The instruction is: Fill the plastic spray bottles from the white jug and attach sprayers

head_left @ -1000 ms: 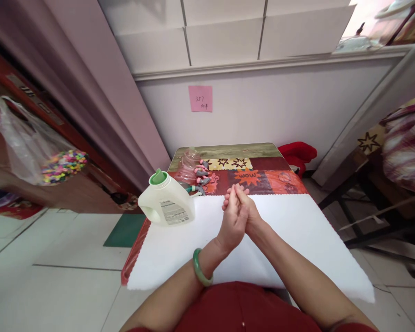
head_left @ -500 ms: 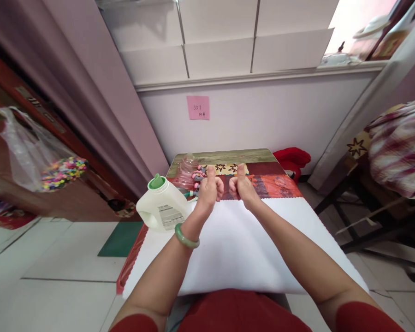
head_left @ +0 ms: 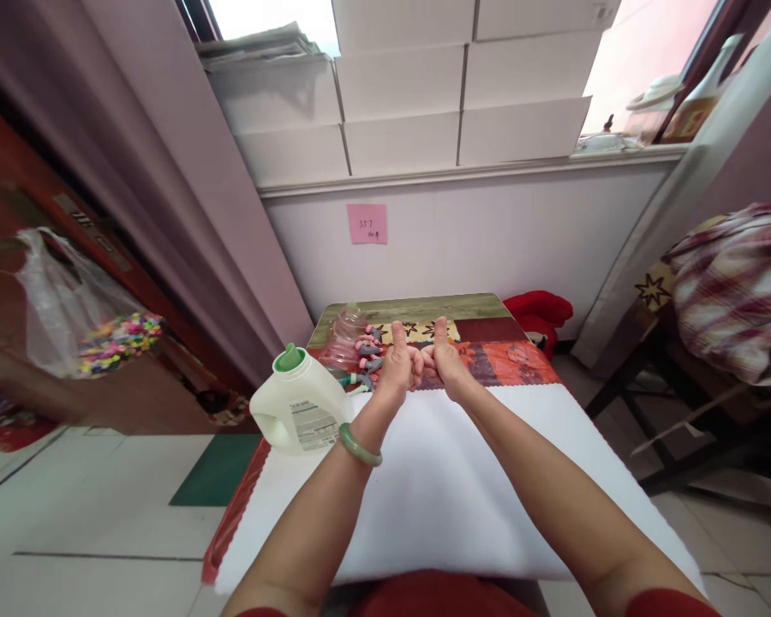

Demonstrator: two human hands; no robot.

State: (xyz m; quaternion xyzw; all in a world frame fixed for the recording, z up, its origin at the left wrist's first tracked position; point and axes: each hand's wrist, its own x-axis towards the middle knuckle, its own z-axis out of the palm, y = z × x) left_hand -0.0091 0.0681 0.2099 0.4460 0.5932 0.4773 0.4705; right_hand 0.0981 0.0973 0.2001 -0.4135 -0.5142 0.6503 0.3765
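Both my arms reach forward over a white cloth (head_left: pixel 488 497) spread on the small table (head_left: pixel 417 307). My left hand (head_left: pixel 398 367) and my right hand (head_left: pixel 445 360) are closed into fists held side by side, knuckles touching, each thumb pointing up. Neither fist holds anything. A green bangle (head_left: pixel 360 446) circles my left wrist. A white jug with a green cap (head_left: pixel 299 406) lies on its side at the table's left edge, just left of my left forearm. Behind the fists lie clear plastic cups (head_left: pixel 347 330) and some grey and pink clips (head_left: pixel 367 356).
A pink note (head_left: pixel 367 224) is stuck to the wall behind the table. White boxes (head_left: pixel 417 94) are stacked on the sill. A clear bag of coloured beads (head_left: pixel 96 330) hangs at the left. A red cloth (head_left: pixel 543 310) and a plaid cloth (head_left: pixel 738 291) are at the right.
One second ago my palms were pressed together over the cloth. They parted into two thumbs-up fists, which have since come together until they touch. The view has tilted upward.
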